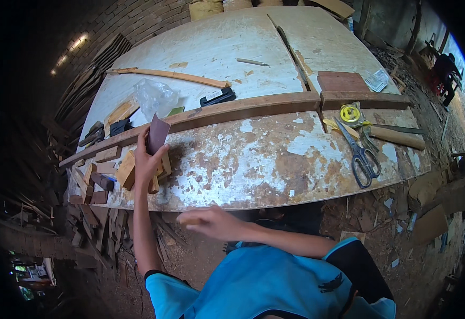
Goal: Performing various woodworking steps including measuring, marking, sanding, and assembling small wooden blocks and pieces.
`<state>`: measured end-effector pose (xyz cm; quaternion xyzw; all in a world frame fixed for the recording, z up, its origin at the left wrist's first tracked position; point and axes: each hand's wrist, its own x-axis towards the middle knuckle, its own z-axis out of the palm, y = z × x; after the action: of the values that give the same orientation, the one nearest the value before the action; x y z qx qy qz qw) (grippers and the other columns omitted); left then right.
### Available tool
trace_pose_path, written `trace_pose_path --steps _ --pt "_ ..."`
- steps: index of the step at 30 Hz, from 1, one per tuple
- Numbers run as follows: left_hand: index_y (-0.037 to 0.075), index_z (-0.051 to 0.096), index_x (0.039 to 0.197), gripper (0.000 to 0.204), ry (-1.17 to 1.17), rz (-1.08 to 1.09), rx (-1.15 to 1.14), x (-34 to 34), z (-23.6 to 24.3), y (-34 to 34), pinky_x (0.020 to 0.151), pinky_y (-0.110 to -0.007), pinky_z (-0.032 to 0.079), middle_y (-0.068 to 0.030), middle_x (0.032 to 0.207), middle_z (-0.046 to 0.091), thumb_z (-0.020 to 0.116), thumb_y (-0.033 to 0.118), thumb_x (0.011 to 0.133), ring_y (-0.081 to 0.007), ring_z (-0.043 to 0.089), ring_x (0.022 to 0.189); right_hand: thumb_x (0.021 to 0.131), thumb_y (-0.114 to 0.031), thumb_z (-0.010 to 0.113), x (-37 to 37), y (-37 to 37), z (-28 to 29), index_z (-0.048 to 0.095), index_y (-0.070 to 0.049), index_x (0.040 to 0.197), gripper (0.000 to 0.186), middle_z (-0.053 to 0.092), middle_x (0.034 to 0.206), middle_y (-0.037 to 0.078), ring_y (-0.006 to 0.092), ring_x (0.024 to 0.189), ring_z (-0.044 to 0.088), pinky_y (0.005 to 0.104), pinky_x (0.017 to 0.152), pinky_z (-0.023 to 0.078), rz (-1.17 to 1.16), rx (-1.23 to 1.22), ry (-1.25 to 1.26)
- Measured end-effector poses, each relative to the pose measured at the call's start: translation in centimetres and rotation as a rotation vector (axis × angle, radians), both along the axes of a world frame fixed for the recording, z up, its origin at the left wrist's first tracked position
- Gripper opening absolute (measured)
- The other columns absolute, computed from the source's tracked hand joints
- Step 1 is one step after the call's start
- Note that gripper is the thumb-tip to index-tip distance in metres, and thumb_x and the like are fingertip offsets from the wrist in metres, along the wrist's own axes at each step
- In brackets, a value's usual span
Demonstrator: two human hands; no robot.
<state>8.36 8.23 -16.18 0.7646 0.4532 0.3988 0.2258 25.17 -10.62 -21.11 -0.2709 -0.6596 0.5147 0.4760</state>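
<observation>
My left hand [146, 162] is above the left part of the worn table, fingers closed round a curved sheet of purplish-brown sandpaper [158, 133]. Beside and under that hand lie several wood blocks [127, 169]. My right hand [214, 223] is in front of the table's near edge, close to my body. Its fingers are closed on a small brown piece [190, 220] that looks like wood; most of it is hidden by the fingers.
A long wooden rail [243, 109] crosses the table [232, 170]. Scissors [362, 159], a yellow tape measure [350, 112] and a wooden-handled tool [397, 138] lie at the right. Beyond the rail are a plastic bag [155, 97], a black tool [217, 97] and a saw blade slot [292, 56].
</observation>
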Motion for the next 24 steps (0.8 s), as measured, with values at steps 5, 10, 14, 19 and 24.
trace_pose_path --steps 5,10,14,19,24 --pt "0.0 0.045 0.129 0.067 0.091 0.028 0.045 -0.8 -0.5 0.3 0.091 -0.035 0.043 -0.02 0.116 0.058 0.075 0.019 0.072 -0.0263 0.056 0.107 0.079 0.002 0.062 3.7 2.4 2.9 0.065 -0.01 0.111 0.034 0.065 0.11 0.012 0.0255 0.102 0.063 0.0367 0.088 0.051 -0.108 0.27 -0.09" --pt "0.0 0.046 0.127 0.068 0.169 0.031 0.08 -0.9 -0.4 0.6 0.091 -0.037 0.043 -0.0207 0.116 0.058 0.076 0.023 0.07 -0.029 0.057 0.107 0.089 -0.03 0.059 14.3 7.2 6.1 0.059 -0.014 0.122 0.037 0.066 0.09 0.011 0.0108 0.067 0.058 0.0216 0.058 0.048 -0.652 -0.319 -0.075" --pt "0.0 0.045 0.128 0.067 0.052 0.015 -0.039 -0.7 -0.1 0.3 0.092 -0.036 0.043 -0.0195 0.116 0.058 0.076 0.018 0.071 -0.0261 0.056 0.107 0.092 -0.019 0.053 15.4 10.7 3.4 0.057 -0.006 0.123 0.034 0.065 0.087 0.01 0.0103 0.055 0.05 0.0213 0.046 0.042 -0.745 -0.34 -0.328" --pt "-0.001 0.045 0.128 0.067 0.054 0.015 -0.035 -0.4 0.1 0.1 0.092 -0.035 0.043 -0.0195 0.116 0.058 0.076 0.018 0.071 -0.0258 0.056 0.107 0.093 -0.01 0.044 2.8 8.0 -1.9 0.05 -0.017 0.133 0.04 0.064 0.098 0.016 0.0263 0.079 0.061 0.0396 0.078 0.049 -0.27 0.005 -0.203" --pt "-0.002 0.046 0.127 0.067 0.097 0.023 -0.008 -0.5 -0.6 0.1 0.092 -0.035 0.043 -0.0194 0.115 0.058 0.076 0.018 0.07 -0.0262 0.056 0.107 0.089 -0.02 0.057 -5.7 1.0 -1.2 0.057 -0.005 0.116 0.031 0.064 0.09 0.016 0.025 0.069 0.062 0.0424 0.065 0.047 0.302 -0.101 -0.113"
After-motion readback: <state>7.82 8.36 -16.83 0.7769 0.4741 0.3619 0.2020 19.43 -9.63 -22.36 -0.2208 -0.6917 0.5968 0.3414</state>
